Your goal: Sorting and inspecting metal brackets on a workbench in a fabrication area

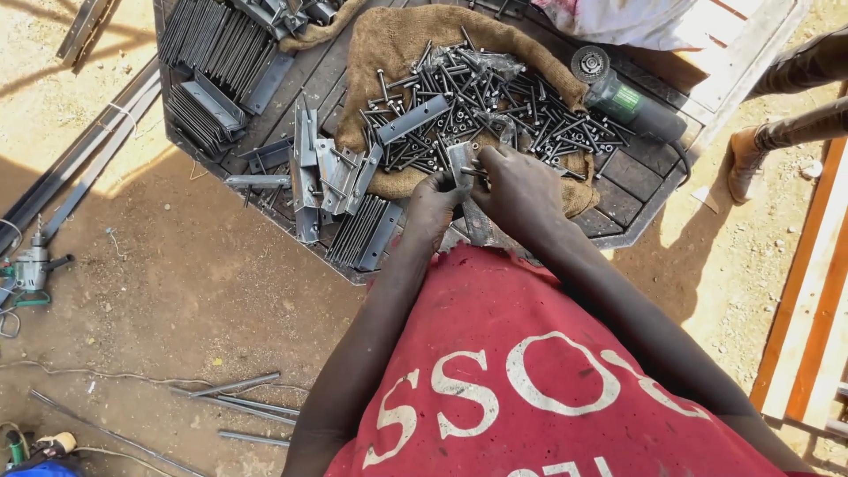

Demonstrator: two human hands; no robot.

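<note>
Grey flat steel bracket (460,164) stands upright, long axis vertical, at the near edge of the brown burlap sack (389,53) of dark bolts, left hand (433,205) pinching it, right hand (519,187) closed on a bolt (473,172) crossing it.

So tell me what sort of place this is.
Probably an outdoor metalworking yard: bare dirt ground, an angle grinder, stacked metal brackets and a sack of bolts on a low platform.

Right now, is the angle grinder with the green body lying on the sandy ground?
No, the angle grinder lies on the dark wooden platform, beside the burlap sack that holds the bolts.
</note>
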